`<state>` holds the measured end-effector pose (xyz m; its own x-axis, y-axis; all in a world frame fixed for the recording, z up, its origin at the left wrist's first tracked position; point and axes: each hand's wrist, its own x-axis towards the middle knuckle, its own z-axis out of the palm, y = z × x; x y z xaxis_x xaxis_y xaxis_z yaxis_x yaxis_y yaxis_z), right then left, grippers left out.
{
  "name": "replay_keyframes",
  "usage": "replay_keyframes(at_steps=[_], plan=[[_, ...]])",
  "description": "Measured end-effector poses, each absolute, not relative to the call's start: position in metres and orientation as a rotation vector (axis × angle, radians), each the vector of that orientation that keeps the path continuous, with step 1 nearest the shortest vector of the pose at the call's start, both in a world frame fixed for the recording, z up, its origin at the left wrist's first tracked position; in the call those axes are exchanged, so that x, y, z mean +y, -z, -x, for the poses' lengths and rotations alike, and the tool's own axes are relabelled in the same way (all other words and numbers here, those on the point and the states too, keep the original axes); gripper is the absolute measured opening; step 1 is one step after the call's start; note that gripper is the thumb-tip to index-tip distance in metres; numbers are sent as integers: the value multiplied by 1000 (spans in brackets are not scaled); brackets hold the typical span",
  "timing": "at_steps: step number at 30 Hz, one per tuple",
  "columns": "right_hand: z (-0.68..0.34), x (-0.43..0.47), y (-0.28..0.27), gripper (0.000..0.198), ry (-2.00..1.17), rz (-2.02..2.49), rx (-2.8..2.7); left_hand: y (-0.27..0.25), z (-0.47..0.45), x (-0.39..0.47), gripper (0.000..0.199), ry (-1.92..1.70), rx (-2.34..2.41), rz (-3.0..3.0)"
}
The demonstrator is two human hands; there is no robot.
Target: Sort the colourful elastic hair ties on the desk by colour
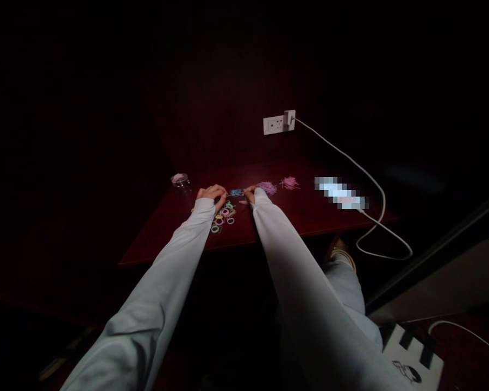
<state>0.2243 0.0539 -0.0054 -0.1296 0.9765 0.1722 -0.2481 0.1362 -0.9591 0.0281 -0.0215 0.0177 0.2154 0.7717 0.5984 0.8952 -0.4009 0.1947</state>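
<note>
My left hand is at the left of a small pile of thin blue pieces, its fingers curled and closed towards the thumb. On the other side of that pile my right hand is closed in a pinch. What the fingertips hold, if anything, is too small to make out. Just in front of the hands lies a loose heap of pastel hair ties in several colours. Beside my right hand is a heap of thin purple pieces, and farther right a pink heap.
A clear round jar with something pink on top stands at the table's left. On the dark red table, a blurred-out bright device is joined by a white cable to a wall socket. A white bag or box is at lower right.
</note>
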Motion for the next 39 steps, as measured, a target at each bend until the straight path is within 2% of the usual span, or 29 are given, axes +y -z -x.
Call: replay_keyframes(at_steps=[6,11,16,21,26,30,35,39], plan=[[-221,52,-3,33,-1258,988,-1668,-16,-26,-22,31,915,-1651,2358],[-217,56,1,32,-1179,965,-1645,-16,-27,-23,29,898,-1660,2405],[-216,54,2,28,-863,1165,-1521,-16,-27,-21,26,961,-1717,2288],[-219,52,-1,26,-631,1296,-1619,-12,-22,-10,19,1056,-1852,2053],[-218,60,-3,29,-605,1419,-1664,-8,-2,1,16,1145,-1936,1884],[-220,61,-2,18,-599,1477,-1761,-7,12,-1,14,1234,-2003,1751],[-222,54,0,8,-602,1470,-1785,-10,9,-9,21,1284,-2015,1618],[-221,51,0,8,-660,1411,-1721,-15,7,-9,32,1291,-2111,1517]])
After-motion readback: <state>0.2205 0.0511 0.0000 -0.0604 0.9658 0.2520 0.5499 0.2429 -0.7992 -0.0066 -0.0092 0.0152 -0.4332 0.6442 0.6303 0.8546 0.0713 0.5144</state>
